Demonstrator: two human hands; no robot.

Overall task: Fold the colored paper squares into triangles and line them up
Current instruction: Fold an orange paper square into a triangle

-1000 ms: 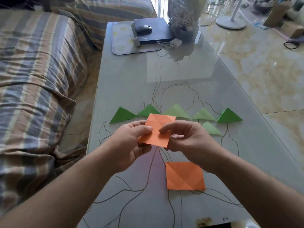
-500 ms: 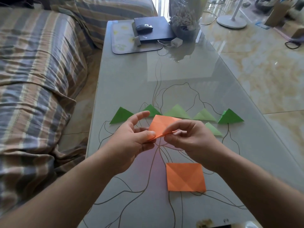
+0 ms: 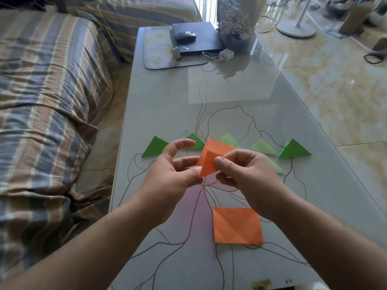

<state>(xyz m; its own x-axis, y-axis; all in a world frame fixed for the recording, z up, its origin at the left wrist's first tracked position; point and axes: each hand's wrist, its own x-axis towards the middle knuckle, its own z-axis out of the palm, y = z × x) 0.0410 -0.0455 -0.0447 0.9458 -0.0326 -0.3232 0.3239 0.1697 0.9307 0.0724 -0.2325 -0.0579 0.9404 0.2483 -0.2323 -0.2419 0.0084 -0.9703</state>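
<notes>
An orange paper square (image 3: 209,158), partly folded with raised creases, is held above the glass table (image 3: 230,91). My left hand (image 3: 173,174) pinches its lower left corner with the thumb, index finger lifted. My right hand (image 3: 249,176) pinches its right side. A second orange square (image 3: 237,226), flat and creased, lies on the table below my right hand. Several green folded triangles stand in a row behind my hands, from the dark green one at the left (image 3: 155,147) to the dark green one at the right (image 3: 294,149). One light green triangle (image 3: 275,166) lies nearer, partly hidden by my right hand.
At the table's far end lie a mat (image 3: 159,51), a dark laptop (image 3: 201,40) with a mouse (image 3: 185,36), a white charger (image 3: 225,54) and a wrapped bouquet (image 3: 236,17). A striped sofa (image 3: 46,101) runs along the left. A fan base (image 3: 296,28) stands on the tiled floor at the right.
The orange square was flat between both hands; it has since been bent along its creases and now bulges into a folded shape. My left index finger has lifted.
</notes>
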